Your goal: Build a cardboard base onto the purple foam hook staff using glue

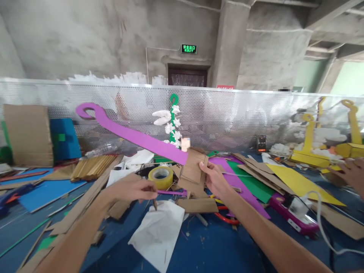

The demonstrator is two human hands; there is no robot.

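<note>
My right hand (216, 178) grips a folded brown cardboard piece (193, 167), thumb on its near face. From this cardboard a long purple strip (136, 139) with a curled hook end slants up to the left. My left hand (138, 190) hovers left of the cardboard with its fingers curled together. A small brown sliver shows under its fingertips; whether it is pinched or lies beyond them is unclear. Close by are a roll of yellow tape (160, 177) and a crumpled white paper sheet (160, 231).
Cardboard scraps (258, 172), a purple sheet (241, 187), a yellow sheet (304, 184) and a magenta power strip (292, 214) lie rightward. A green hook stand with white flowers (173, 125) is ahead, before a perforated metal screen (127, 98). Another person's hand (348, 174) reaches in at right.
</note>
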